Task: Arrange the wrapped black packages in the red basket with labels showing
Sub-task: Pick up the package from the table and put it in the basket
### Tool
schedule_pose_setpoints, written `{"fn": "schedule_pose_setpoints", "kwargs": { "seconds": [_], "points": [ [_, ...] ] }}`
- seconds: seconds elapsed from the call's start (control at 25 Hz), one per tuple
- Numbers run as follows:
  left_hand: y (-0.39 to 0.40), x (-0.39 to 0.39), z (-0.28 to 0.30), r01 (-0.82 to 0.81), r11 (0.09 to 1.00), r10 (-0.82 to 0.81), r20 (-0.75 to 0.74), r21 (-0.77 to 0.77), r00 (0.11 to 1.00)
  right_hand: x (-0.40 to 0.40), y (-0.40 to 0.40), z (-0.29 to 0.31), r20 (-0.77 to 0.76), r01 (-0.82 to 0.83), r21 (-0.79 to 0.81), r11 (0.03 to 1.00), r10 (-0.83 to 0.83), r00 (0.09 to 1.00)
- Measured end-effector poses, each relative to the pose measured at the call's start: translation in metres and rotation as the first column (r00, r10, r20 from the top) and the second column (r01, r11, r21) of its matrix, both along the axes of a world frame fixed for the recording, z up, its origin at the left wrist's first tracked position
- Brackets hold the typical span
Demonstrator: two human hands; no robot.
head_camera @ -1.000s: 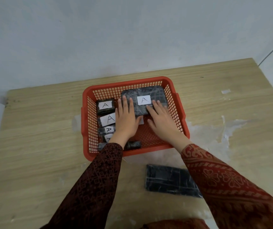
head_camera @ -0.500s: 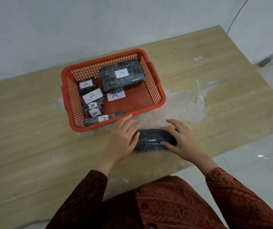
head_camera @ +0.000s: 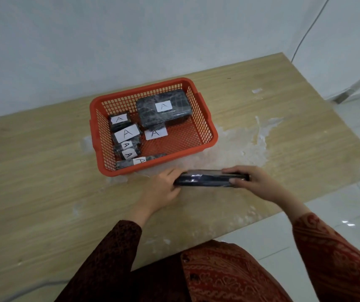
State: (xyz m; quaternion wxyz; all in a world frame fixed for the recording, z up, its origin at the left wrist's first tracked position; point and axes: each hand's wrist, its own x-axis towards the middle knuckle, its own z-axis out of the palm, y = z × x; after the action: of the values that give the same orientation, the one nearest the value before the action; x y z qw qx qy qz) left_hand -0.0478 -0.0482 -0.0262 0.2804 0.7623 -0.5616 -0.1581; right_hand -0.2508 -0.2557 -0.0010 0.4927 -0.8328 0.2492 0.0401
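Note:
A red mesh basket (head_camera: 206, 115) stands on the wooden table (head_camera: 44, 171). Inside it lie several wrapped black packages with white "A" labels facing up: a large package (head_camera: 174, 114) at the back right, small ones (head_camera: 124, 136) stacked along the left wall, a thin one (head_camera: 126, 164) at the front. In front of the basket, a flat black package (head_camera: 209, 177) is tilted up on its edge, no label showing. My left hand (head_camera: 163, 188) grips its left end and my right hand (head_camera: 255, 182) grips its right end.
The table's right edge drops to a white tiled floor (head_camera: 349, 214). Pale worn patches (head_camera: 240, 144) mark the tabletop right of the basket. A wall runs behind the table, with a thin cable (head_camera: 305, 33) at the upper right.
My hands left the basket, came to the flat package on the table in front, and have now taken both ends and tipped it up on its edge. The view shifted left.

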Motion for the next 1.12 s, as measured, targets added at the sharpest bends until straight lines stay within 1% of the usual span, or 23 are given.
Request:
{"fn": "schedule_pose_setpoints", "kwargs": {
  "seconds": [0.08, 0.2, 0.32, 0.36, 0.44, 0.52, 0.6, 0.68, 0.76, 0.84, 0.92, 0.96, 1.04, 1.08, 1.12],
  "points": [
    [-0.008, 0.005, 0.022, -0.095, 0.985, 0.084, -0.083, -0.145, 0.993, 0.006, -0.012, 0.021, 0.086, 0.093, 0.023, 0.995, -0.094, 0.992],
    [-0.020, 0.019, 0.049, -0.227, 0.942, 0.171, -0.230, -0.247, 0.958, 0.025, -0.023, 0.041, 0.223, 0.218, 0.049, 0.975, -0.224, 0.949],
    [-0.023, 0.039, 0.058, -0.402, 0.873, 0.296, -0.355, -0.276, 0.887, 0.054, -0.023, 0.046, 0.298, 0.274, 0.152, 0.950, -0.308, 0.903],
    [-0.023, 0.044, 0.057, -0.452, 0.848, 0.329, -0.394, -0.277, 0.858, 0.064, -0.023, 0.045, 0.314, 0.281, 0.162, 0.946, -0.319, 0.894],
    [-0.024, 0.055, 0.053, -0.527, 0.806, 0.371, -0.464, -0.270, 0.805, 0.089, -0.024, 0.043, 0.360, 0.295, 0.122, 0.948, -0.319, 0.877],
    [-0.029, 0.067, 0.047, -0.593, 0.771, 0.422, -0.512, -0.231, 0.748, 0.116, -0.024, 0.040, 0.395, 0.335, 0.051, 0.941, -0.327, 0.859],
    [-0.036, 0.080, 0.037, -0.664, 0.729, 0.519, -0.500, -0.165, 0.693, 0.143, -0.022, 0.033, 0.400, 0.380, -0.038, 0.924, -0.334, 0.854],
    [-0.042, 0.090, 0.026, -0.714, 0.694, 0.617, -0.435, -0.092, 0.656, 0.162, -0.016, 0.021, 0.375, 0.417, -0.132, 0.899, -0.344, 0.861],
    [-0.044, 0.094, 0.014, -0.719, 0.695, 0.649, -0.409, -0.026, 0.642, 0.173, -0.010, 0.008, 0.306, 0.416, -0.192, 0.889, -0.349, 0.886],
    [-0.043, 0.097, 0.004, -0.703, 0.710, 0.657, -0.390, 0.034, 0.645, 0.177, -0.002, -0.001, 0.233, 0.384, -0.240, 0.891, -0.331, 0.914],
    [-0.042, 0.098, -0.001, -0.695, 0.715, 0.668, -0.366, 0.073, 0.648, 0.175, 0.007, -0.008, 0.220, 0.359, -0.317, 0.878, -0.301, 0.928],
    [-0.042, 0.098, -0.002, -0.709, 0.699, 0.687, -0.361, 0.091, 0.631, 0.174, 0.012, -0.010, 0.230, 0.342, -0.389, 0.856, -0.269, 0.935],
    [-0.040, 0.099, -0.004, -0.771, 0.624, 0.753, -0.359, 0.123, 0.552, 0.167, 0.018, -0.015, 0.245, 0.284, -0.543, 0.790, -0.175, 0.954],
    [-0.040, 0.098, -0.005, -0.794, 0.595, 0.774, -0.354, 0.126, 0.524, 0.165, 0.020, -0.017, 0.234, 0.260, -0.588, 0.766, -0.147, 0.961],
    [-0.039, 0.098, -0.006, -0.796, 0.593, 0.778, -0.344, 0.123, 0.526, 0.164, 0.020, -0.018, 0.204, 0.237, -0.610, 0.756, -0.139, 0.969]
  ]
}}
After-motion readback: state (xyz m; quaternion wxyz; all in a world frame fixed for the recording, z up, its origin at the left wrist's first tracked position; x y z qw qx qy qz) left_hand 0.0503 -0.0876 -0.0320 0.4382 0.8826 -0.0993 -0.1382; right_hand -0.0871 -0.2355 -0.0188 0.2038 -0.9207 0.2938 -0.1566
